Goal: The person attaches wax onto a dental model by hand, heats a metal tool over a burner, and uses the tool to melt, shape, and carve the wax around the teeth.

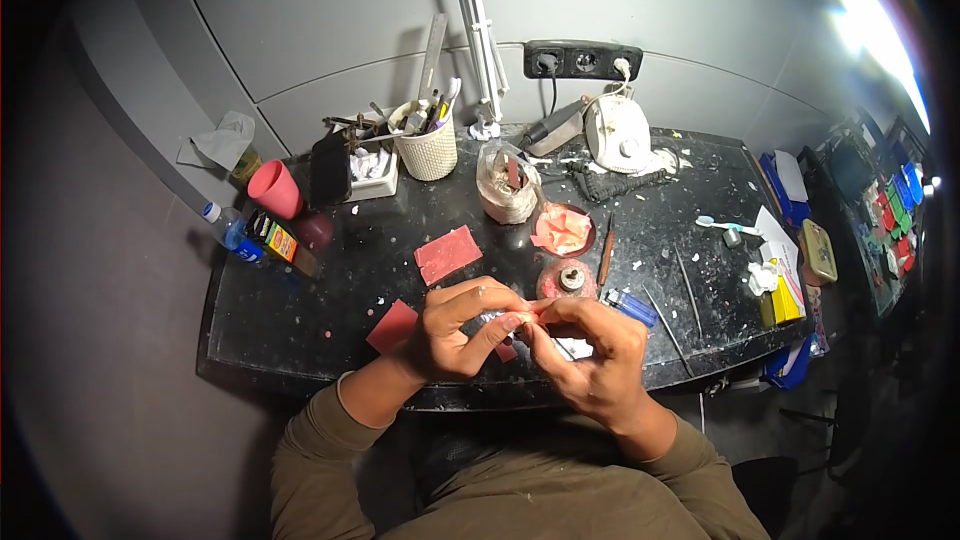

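Observation:
My left hand and my right hand meet above the table's front edge, fingertips almost touching. Between them they pinch a small pink piece, perhaps wax; the fingers cover most of it. Just beyond the hands stands a small burner-like jar with a metal top and pink bits about it. A flat pink sheet lies behind my left hand, and another pink sheet is partly hidden by that wrist. Beside the jar, a brown-handled tool and a blue lighter lie near my right hand.
A round dish holds pink scraps. Behind it are a plastic-wrapped container, a woven tool cup and a white device. Thin metal tools lie right. A pink cup and bottle stand left.

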Available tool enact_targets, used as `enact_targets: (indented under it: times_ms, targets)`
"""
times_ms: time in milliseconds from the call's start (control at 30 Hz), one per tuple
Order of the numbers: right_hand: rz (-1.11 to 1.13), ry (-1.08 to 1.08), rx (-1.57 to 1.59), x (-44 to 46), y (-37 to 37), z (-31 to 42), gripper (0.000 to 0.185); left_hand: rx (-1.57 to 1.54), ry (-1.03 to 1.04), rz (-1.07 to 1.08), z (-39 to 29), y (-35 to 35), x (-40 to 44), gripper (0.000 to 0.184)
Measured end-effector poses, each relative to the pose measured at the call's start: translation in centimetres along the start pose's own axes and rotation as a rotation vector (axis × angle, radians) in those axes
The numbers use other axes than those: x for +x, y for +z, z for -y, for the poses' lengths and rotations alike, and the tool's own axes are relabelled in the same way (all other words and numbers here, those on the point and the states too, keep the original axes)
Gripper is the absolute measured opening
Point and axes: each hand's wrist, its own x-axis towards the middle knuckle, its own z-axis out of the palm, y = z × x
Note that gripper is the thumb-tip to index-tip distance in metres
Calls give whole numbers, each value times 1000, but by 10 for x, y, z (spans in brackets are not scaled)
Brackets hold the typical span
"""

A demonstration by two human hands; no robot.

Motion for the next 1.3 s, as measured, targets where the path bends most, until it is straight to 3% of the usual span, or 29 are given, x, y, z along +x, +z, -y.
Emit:
enact_targets:
  times_ms: [200, 500, 700, 867, 1300]
  targets:
    - [3, -111, -48, 4, -3, 3, 13, 3, -5, -1, 0, 1, -1, 10]
    - [-38, 75, 92, 0, 5, 3, 14, -10, 36, 20, 2, -1, 0, 10]
    - [41, -145, -104, 5, -7, 0, 18, -8, 55, 57, 2, -2, -1, 12]
    - [54, -6, 15, 2, -5, -1, 20, -14, 10, 13, 7, -1, -10, 18]
    - [121, 40, 36, 3, -4, 0, 16, 8, 42, 55, 2, -3, -6, 16]
